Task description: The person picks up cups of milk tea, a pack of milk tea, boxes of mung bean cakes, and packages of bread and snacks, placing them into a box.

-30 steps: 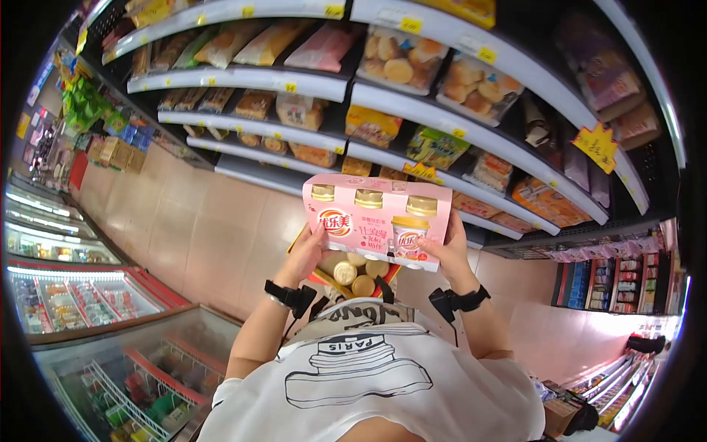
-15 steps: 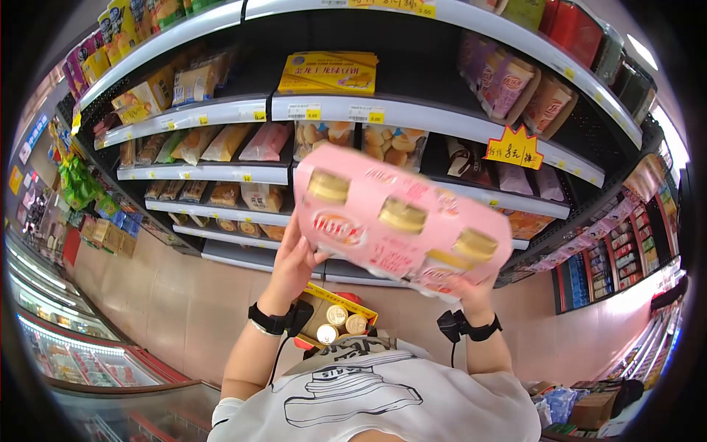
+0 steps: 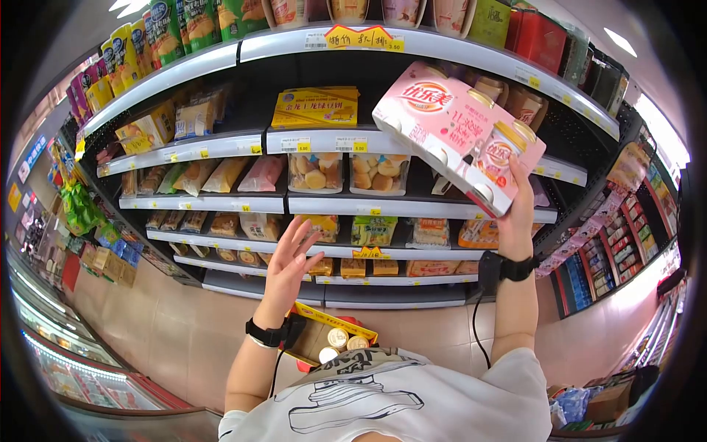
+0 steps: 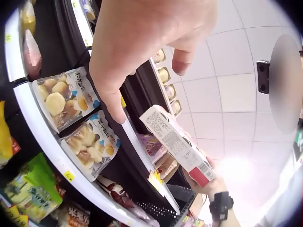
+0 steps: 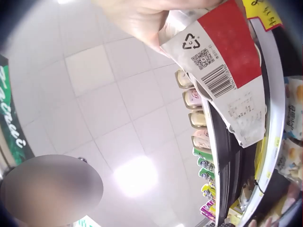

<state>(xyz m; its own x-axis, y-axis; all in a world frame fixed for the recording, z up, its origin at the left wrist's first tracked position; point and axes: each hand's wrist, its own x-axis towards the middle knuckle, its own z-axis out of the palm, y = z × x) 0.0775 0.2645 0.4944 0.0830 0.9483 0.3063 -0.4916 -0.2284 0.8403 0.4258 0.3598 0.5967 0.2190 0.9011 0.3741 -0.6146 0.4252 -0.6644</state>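
Observation:
My right hand (image 3: 518,206) grips the right end of a pink multipack of milk tea cups (image 3: 460,129), raised and tilted in front of the upper shelf at the right. Gold cup lids show through the holes in its top. The right wrist view shows the pack's white and red underside (image 5: 232,71) with its barcode, my hand at one end. Away from the pack, my left hand (image 3: 289,269) is held up in front of the lower shelves, fingers spread, holding nothing. Purple and pink cup packs (image 3: 492,88) stand on the shelf behind the multipack, partly hidden by it.
A yellow box (image 3: 309,324) holding several lidded cups (image 3: 337,337) is below, near my body. On the same shelf as the purple packs lies a yellow carton (image 3: 315,107). Bagged breads (image 3: 315,173) fill the shelf beneath. A star-edged price sign (image 3: 364,38) hangs on the top shelf edge.
Both hands held the pack low in front of the body; it has risen to the upper right shelf. My left hand has let go, and the view has tilted up.

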